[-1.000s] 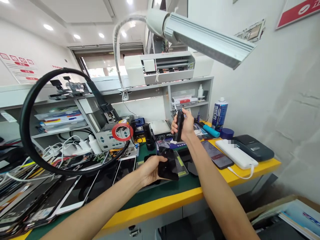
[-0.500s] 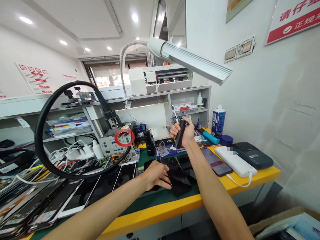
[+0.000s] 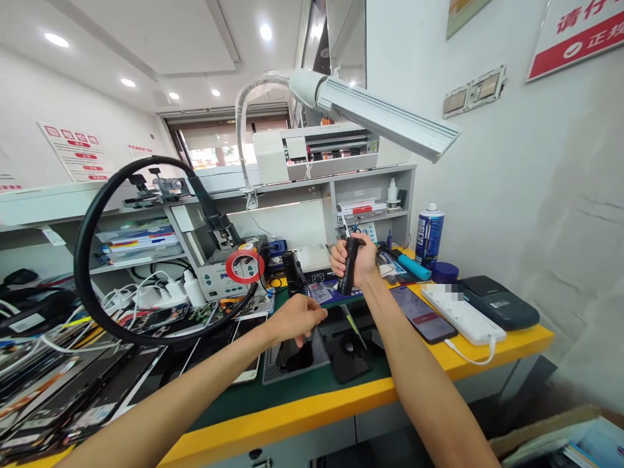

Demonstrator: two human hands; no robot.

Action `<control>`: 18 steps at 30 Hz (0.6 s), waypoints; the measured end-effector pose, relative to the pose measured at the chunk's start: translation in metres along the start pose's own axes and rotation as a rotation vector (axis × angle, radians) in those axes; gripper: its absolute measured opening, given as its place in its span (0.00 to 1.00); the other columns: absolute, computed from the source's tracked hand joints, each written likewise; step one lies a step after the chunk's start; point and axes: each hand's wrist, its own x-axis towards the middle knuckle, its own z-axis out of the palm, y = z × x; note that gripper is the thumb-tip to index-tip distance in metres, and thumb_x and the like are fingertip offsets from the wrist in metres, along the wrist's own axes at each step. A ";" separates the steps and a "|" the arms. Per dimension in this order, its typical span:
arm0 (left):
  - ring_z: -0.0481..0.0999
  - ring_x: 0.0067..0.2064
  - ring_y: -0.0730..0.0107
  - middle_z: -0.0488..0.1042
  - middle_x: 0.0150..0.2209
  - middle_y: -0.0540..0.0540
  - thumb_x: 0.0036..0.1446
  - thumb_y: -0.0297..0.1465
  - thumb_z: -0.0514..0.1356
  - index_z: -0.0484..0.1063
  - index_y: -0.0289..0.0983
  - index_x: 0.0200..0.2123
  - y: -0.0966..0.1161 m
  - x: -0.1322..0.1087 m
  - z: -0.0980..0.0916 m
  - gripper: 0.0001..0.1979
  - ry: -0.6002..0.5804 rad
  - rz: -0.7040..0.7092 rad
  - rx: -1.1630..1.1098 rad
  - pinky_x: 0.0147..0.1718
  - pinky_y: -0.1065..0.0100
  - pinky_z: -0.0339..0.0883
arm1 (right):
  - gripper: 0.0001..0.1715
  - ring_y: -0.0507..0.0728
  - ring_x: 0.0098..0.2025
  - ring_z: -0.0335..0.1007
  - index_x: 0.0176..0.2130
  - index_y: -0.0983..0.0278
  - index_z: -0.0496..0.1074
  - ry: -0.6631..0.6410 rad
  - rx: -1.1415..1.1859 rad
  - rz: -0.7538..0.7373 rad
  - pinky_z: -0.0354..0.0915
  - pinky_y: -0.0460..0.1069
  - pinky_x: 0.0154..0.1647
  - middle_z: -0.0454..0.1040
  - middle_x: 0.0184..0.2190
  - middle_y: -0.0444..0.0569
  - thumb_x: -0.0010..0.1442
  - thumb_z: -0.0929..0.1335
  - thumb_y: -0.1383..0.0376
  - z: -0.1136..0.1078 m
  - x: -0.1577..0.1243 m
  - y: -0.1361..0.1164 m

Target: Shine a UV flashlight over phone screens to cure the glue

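My right hand (image 3: 364, 260) is wrapped around a slim black flashlight (image 3: 349, 263), held above the bench with its lower end pointing down. My left hand (image 3: 298, 318) hovers over a dark glass phone screen (image 3: 297, 355) on a grey perforated pad (image 3: 319, 351). Its thumb and forefinger come together in a pinch, while the other fingers curl downward; anything between the fingertips is too small to make out. Right of the pad lies a dark glossy panel (image 3: 347, 361) with a pale reflected streak across it. A second black flashlight (image 3: 291, 273) stands upright behind my left hand.
Phone screens (image 3: 104, 383) crowd the left side. A thick black hose (image 3: 80, 260) loops above them, near a roll of red tape (image 3: 245, 265). To the right lie a phone (image 3: 425, 314), a white power bank (image 3: 463, 315) and a spray can (image 3: 429, 235). A lamp (image 3: 385, 117) hangs overhead.
My left hand has lifted up and away from the dark panel, its spread fingers drawing into a pinch. The perforated pad shows more. The flashlight in my right hand is now more upright.
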 end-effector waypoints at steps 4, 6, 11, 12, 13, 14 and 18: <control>0.69 0.17 0.73 0.73 0.23 0.50 0.58 0.42 0.60 0.75 0.34 0.44 0.007 0.004 -0.002 0.18 0.042 0.115 -0.014 0.18 0.72 0.65 | 0.20 0.49 0.30 0.70 0.45 0.67 0.71 0.019 0.025 0.012 0.70 0.47 0.30 0.73 0.35 0.45 0.68 0.66 0.52 -0.003 0.000 0.002; 0.69 0.18 0.73 0.72 0.23 0.50 0.58 0.42 0.60 0.75 0.34 0.44 0.005 0.007 -0.002 0.19 0.060 0.138 -0.039 0.18 0.72 0.65 | 0.19 0.49 0.30 0.70 0.45 0.67 0.71 0.049 0.046 0.018 0.70 0.47 0.30 0.73 0.35 0.45 0.68 0.66 0.52 -0.006 -0.001 -0.001; 0.69 0.18 0.74 0.72 0.24 0.49 0.57 0.41 0.61 0.76 0.34 0.41 -0.006 0.010 -0.005 0.17 0.074 0.151 -0.131 0.18 0.72 0.66 | 0.17 0.50 0.32 0.70 0.47 0.67 0.70 0.174 0.114 0.022 0.70 0.47 0.31 0.73 0.37 0.46 0.68 0.67 0.55 -0.018 -0.003 -0.010; 0.69 0.19 0.74 0.72 0.24 0.49 0.57 0.41 0.61 0.77 0.34 0.40 -0.008 0.009 -0.006 0.16 0.079 0.150 -0.151 0.19 0.72 0.67 | 0.17 0.50 0.33 0.71 0.47 0.67 0.70 0.203 0.126 0.019 0.71 0.47 0.31 0.73 0.38 0.46 0.68 0.67 0.55 -0.020 -0.003 -0.011; 0.69 0.20 0.74 0.73 0.25 0.48 0.56 0.40 0.61 0.77 0.34 0.39 -0.009 0.009 -0.006 0.16 0.086 0.148 -0.171 0.19 0.72 0.67 | 0.17 0.50 0.33 0.71 0.48 0.66 0.70 0.233 0.136 0.014 0.71 0.47 0.32 0.73 0.39 0.47 0.68 0.67 0.55 -0.022 -0.003 -0.012; 0.70 0.21 0.73 0.73 0.27 0.47 0.56 0.40 0.62 0.77 0.34 0.39 -0.010 0.008 -0.006 0.15 0.090 0.146 -0.191 0.19 0.72 0.68 | 0.17 0.51 0.34 0.72 0.48 0.66 0.70 0.261 0.144 0.010 0.71 0.48 0.33 0.73 0.40 0.47 0.68 0.67 0.56 -0.023 -0.003 -0.012; 0.71 0.25 0.72 0.76 0.36 0.42 0.55 0.40 0.63 0.77 0.34 0.37 -0.011 0.004 -0.006 0.14 0.080 0.139 -0.273 0.19 0.71 0.70 | 0.17 0.52 0.38 0.73 0.50 0.66 0.70 0.368 0.145 -0.017 0.73 0.50 0.37 0.73 0.43 0.49 0.68 0.67 0.56 -0.024 -0.004 -0.012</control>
